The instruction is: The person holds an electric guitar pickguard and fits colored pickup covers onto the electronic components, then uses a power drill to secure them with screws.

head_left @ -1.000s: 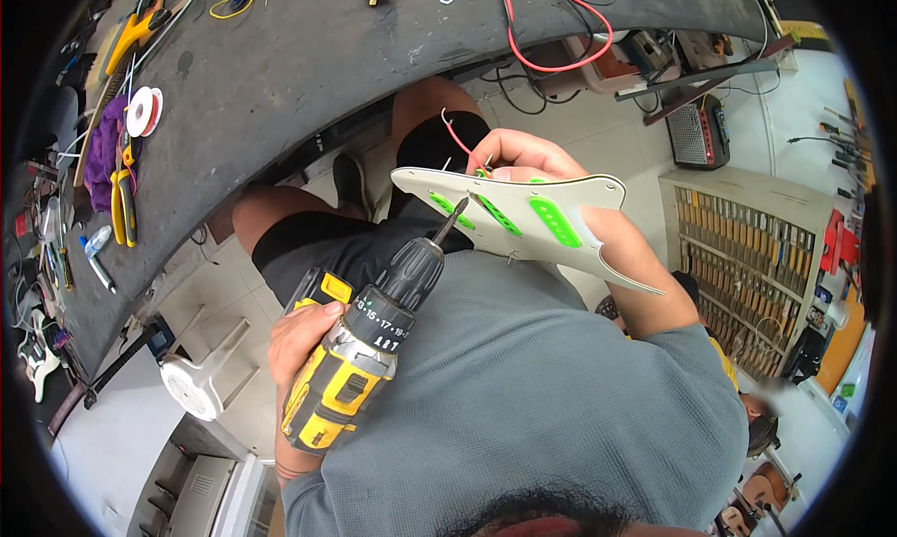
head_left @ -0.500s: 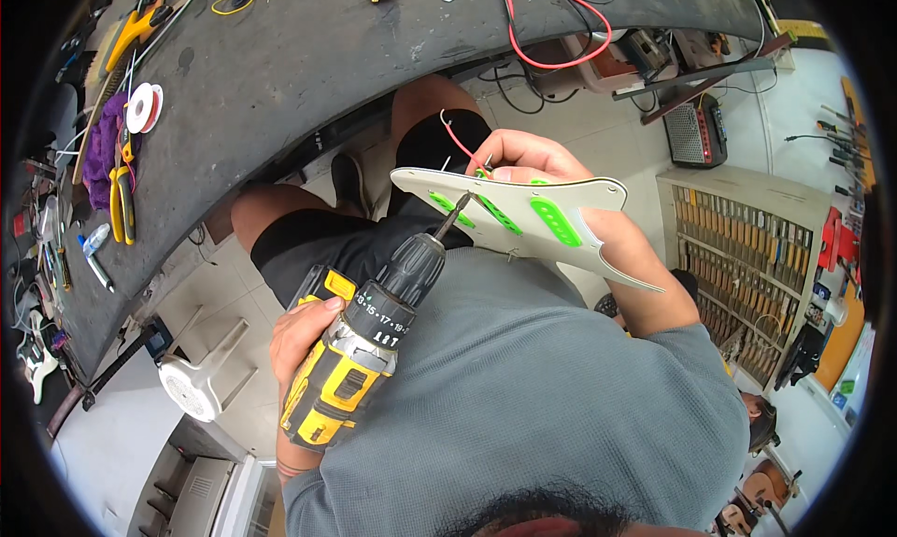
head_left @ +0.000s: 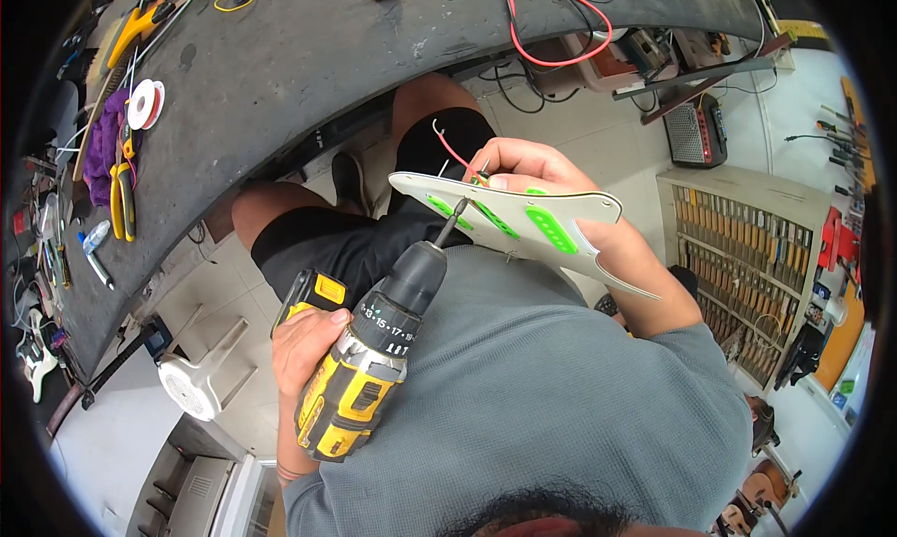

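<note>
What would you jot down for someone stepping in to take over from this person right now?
Left hand: gripping the yellow and black cordless drill, its bit tip set against the white plate beside a green pickup cover.
Right hand: holding the plate from above over the lap, fingers by the red wire.
Done: three green covers sit in the plate.
Left: I cannot tell whether the screw at the bit is fully in; check it.
The dark workbench ahead holds yellow pliers and a solder spool.
</note>
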Tool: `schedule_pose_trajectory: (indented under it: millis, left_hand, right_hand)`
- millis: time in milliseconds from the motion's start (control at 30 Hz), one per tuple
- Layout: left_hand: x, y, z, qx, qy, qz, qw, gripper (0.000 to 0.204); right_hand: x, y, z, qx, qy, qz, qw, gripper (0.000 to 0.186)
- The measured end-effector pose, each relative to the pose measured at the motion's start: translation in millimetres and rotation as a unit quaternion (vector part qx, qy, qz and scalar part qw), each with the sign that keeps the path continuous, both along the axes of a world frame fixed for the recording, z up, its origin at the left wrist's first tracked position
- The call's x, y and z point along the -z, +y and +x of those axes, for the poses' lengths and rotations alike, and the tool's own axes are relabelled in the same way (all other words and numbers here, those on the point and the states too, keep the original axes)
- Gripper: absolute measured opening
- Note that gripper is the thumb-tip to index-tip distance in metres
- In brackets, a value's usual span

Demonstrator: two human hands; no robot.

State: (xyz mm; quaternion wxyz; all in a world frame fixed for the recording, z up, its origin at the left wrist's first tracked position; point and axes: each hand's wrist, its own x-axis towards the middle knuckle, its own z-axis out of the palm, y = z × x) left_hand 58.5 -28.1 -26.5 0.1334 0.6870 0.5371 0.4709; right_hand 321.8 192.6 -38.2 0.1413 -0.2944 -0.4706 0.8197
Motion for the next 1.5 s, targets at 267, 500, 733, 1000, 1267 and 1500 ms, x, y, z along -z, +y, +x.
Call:
schedule_pose_trajectory:
  millis: [267,500,733,1000,1267,1500]
  left_hand:
    - [-6.3,-1.4,2.9,-0.003,0.001,-0.004,1.000,0.045]
    - [-6.1,-1.0,3.6,-0.002,0.002,-0.006,1.000,0.045]
    - [0.3,0.0,1.9,0.001,0.005,0.000,1.000,0.044]
    - [4.7,-23.9,-12.4,0.024,0.029,-0.081,0.996,0.060]
    - [3.5,-26.5,-10.1,0.008,0.028,-0.086,0.996,0.059]
    - [6.3,-30.3,-12.5,0.007,0.007,-0.108,0.994,0.059]
  right_hand:
    - [7.1,0.5,-0.6,-0.016,0.008,0.033,0.999,0.025]
    - [5.2,0.7,-1.4,-0.024,0.010,0.002,1.000,0.024]
    - [8.8,-1.1,-0.2,-0.007,0.012,0.005,1.000,0.022]
    - [6.2,2.5,0.2,-0.026,0.019,-0.035,0.999,0.021]
    - [9.2,1.1,0.1,-0.029,0.037,-0.014,0.999,0.027]
    - [13.9,0.5,1.6,-0.031,0.078,0.024,0.996,0.046]
